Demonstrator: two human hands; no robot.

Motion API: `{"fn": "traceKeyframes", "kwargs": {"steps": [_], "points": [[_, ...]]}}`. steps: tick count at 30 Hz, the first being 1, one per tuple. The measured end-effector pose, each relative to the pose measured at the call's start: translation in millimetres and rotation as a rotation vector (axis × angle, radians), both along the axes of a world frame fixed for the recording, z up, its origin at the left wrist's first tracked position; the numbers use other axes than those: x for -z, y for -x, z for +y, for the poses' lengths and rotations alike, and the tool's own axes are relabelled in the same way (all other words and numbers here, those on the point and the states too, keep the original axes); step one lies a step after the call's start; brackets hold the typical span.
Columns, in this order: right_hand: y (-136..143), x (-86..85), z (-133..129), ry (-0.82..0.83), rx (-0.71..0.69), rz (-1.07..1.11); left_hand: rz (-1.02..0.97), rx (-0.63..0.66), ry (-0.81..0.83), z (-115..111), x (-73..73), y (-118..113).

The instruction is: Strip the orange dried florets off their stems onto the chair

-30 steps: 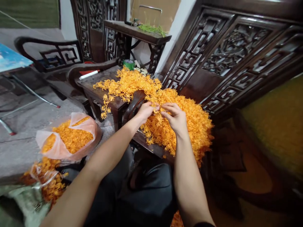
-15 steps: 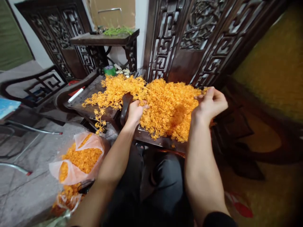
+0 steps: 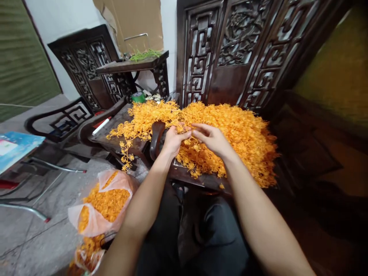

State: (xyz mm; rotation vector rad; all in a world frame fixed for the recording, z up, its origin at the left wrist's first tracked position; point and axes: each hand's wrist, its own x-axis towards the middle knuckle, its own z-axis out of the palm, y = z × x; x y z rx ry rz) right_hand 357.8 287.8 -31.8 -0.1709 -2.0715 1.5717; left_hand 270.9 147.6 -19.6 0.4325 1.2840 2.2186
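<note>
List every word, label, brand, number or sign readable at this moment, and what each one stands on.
None: no readable text anywhere in view.
Blue-topped table: a pale patch at the picture's left edge; any print on it is too small and blurred to read.
Green roll: no lettering can be made out.
Pink-white bag: no lettering can be made out.
Cardboard sheet: no lettering can be made out.

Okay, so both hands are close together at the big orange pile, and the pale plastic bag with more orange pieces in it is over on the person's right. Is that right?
Not quite. The head view shows the pale plastic bag on the person's left, not the right. The left hand and right hand are indeed close together at the orange pile.
</note>
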Motion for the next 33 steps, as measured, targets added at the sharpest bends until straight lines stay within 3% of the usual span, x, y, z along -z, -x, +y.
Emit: {"fn": "traceKeyframes", "kwargs": {"steps": [2,5,8,11,13,16,18,22,24,31,33], "points": [[-3.9,-1.5,-3.4,0.068,0.018,0.018,-0.019,-0.009,0.055,-0.9,0.1,-2.9],[-8.4,-1.8,-8.7,0.121,0.154,0.064,-0.081,0.105,0.156,-2.7,-0.1,-8.4],[-11.4,-1.7,-12.8,0.19,0.106,0.052,-0.07,0.215,0.178,-2.4,-2.7,-12.2],[-12.9,-1.7,-4.6,0.263,0.098,0.051,-0.003,0.217,0.184,-1.8,-9.3,-13.2],[-16.0,-0.3,12.5,0.283,0.242,0.093,0.026,0.217,0.212,-4.1,-14.0,-12.7],[-26.2,5.9,45.2,0.276,0.649,0.203,0.023,0.143,0.239,-10.9,-15.3,-10.1],[-33.4,10.8,58.1,0.156,0.759,0.195,-0.006,0.063,0.242,-13.4,-10.9,-7.5],[-36.4,12.7,45.5,-0.276,0.575,0.05,-0.058,-0.017,0.212,-4.5,0.8,-2.7],[-33.0,8.7,29.8,-0.363,0.518,0.032,-0.081,-0.021,0.161,4.3,3.6,-2.6],[-24.8,1.7,-8.0,-0.024,0.105,-0.167,-0.063,-0.161,-0.041,31.8,3.7,-13.6],[-23.8,0.1,-14.0,0.046,0.072,-0.212,-0.034,-0.203,-0.059,37.9,4.5,-16.9]]}}
